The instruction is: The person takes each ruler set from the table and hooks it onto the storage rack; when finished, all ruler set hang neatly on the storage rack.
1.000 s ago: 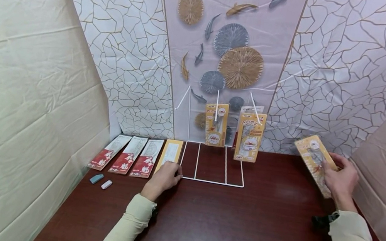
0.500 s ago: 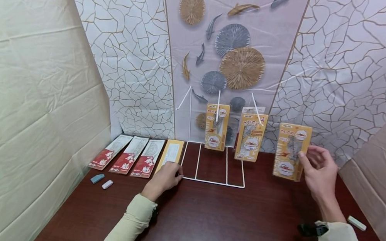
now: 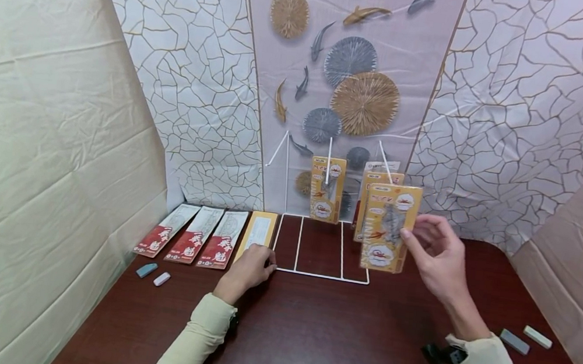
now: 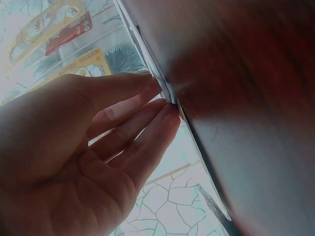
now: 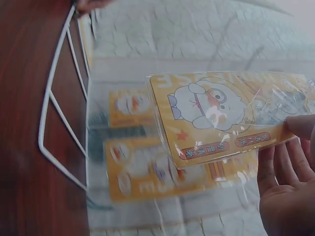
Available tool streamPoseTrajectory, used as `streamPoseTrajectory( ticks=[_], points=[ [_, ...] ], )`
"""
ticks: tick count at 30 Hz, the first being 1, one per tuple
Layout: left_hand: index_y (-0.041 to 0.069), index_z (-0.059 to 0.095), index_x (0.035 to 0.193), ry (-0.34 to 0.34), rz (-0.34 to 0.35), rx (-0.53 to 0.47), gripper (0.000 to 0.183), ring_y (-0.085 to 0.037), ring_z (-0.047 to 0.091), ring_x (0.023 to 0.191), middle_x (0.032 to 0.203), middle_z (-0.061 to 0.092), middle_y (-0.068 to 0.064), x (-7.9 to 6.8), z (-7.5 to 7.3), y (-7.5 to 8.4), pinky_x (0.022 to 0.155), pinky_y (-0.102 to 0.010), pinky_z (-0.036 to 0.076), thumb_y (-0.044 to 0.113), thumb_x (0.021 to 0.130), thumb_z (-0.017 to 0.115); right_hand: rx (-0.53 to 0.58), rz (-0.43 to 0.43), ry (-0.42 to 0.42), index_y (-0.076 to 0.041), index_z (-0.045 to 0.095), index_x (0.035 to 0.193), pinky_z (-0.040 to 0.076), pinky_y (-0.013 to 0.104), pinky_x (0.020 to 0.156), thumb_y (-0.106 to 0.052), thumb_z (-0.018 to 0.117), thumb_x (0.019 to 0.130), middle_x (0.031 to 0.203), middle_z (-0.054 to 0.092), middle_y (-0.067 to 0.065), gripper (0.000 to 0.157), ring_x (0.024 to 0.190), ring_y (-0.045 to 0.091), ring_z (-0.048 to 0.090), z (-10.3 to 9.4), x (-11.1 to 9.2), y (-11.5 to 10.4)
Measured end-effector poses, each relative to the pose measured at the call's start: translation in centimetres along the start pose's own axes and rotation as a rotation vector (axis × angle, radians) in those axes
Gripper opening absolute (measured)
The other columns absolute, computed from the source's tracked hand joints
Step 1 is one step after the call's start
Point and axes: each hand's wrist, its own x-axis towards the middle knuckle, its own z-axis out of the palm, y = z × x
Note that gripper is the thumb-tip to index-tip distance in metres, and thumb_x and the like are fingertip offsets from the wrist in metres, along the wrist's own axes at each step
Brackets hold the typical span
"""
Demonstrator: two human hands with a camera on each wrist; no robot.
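Observation:
In the head view my right hand (image 3: 439,256) pinches the right edge of a yellow blister pack (image 3: 388,238) printed with a duck, holding it upright above the table. This pack overlaps the yellow packs (image 3: 360,212) hanging from the right hook of a white wire display rack (image 3: 314,275). Its duck picture faces the right wrist view, where the thumb lies against the pack (image 5: 211,113). My left hand (image 3: 253,267) is at the rack's front left corner. In the left wrist view, thumb and fingertips (image 4: 171,109) pinch the wire. Another yellow pack (image 3: 324,205) hangs on the middle hook.
Three red-and-white packs (image 3: 220,239) and a yellow one (image 3: 260,230) lie left of the rack. Small blocks, one blue (image 3: 146,270) and one white (image 3: 161,279), lie in front of them. A grey block (image 3: 514,342) and a pale block (image 3: 538,337) lie far right.
My right hand has carried the yellow blister pack leftward from the right side to the rack's right hook, turning it upright. The left hand has stayed at the rack's corner.

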Motion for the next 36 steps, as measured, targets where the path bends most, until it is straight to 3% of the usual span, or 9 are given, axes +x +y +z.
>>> streamPoseTrajectory(
  ticks=[7, 14, 21, 28, 36],
  points=[
    [0.013, 0.074, 0.08, -0.01, -0.01, -0.005, 0.008, -0.022, 0.069, 0.082, 0.084, 0.073, -0.004, 0.1, 0.2, -0.1, 0.076, -0.038, 0.057, 0.015, 0.087, 0.076, 0.01, 0.013, -0.105, 0.005, 0.057, 0.115, 0.059, 0.021, 0.078, 0.005, 0.072, 0.087, 0.102, 0.071, 0.025, 0.031, 0.094, 0.01, 0.072, 4.2, -0.2, 1.0],
    [0.012, 0.075, 0.081, -0.018, -0.018, -0.011, 0.007, -0.022, 0.069, 0.083, 0.085, 0.073, -0.003, 0.1, 0.2, 0.0, 0.077, -0.038, 0.057, 0.016, 0.088, 0.077, 0.021, 0.011, -0.165, -0.002, 0.059, 0.114, 0.057, 0.02, 0.081, -0.005, 0.074, 0.089, 0.101, 0.07, 0.018, 0.029, 0.096, 0.011, 0.069, 7.2, -0.1, 1.6],
    [0.012, 0.075, 0.081, -0.017, -0.011, -0.009, 0.007, -0.021, 0.069, 0.081, 0.083, 0.073, -0.002, 0.1, 0.2, 0.1, 0.075, -0.037, 0.057, 0.015, 0.087, 0.077, -0.002, 0.058, -0.165, -0.002, 0.058, 0.116, 0.057, 0.02, 0.08, -0.006, 0.073, 0.09, 0.103, 0.071, 0.017, 0.03, 0.096, 0.01, 0.069, 8.6, 0.0, 1.5],
    [0.013, 0.074, 0.08, -0.014, -0.023, -0.007, 0.008, -0.021, 0.068, 0.081, 0.082, 0.072, -0.002, 0.1, 0.1, 0.1, 0.075, -0.037, 0.056, 0.016, 0.088, 0.077, 0.019, 0.102, -0.189, 0.006, 0.056, 0.115, 0.058, 0.023, 0.08, 0.0, 0.071, 0.09, 0.103, 0.07, 0.024, 0.03, 0.095, 0.02, 0.069, 9.5, 0.3, -0.3],
    [0.014, 0.074, 0.079, -0.01, -0.02, -0.007, 0.009, -0.02, 0.068, 0.08, 0.081, 0.072, -0.002, 0.1, 0.0, -0.1, 0.074, -0.036, 0.056, 0.015, 0.087, 0.077, 0.047, 0.151, -0.151, 0.001, 0.056, 0.12, 0.055, 0.019, 0.089, -0.007, 0.073, 0.091, 0.11, 0.069, 0.022, 0.034, 0.1, 0.015, 0.068, 10.4, 0.7, 2.4]
  ],
)
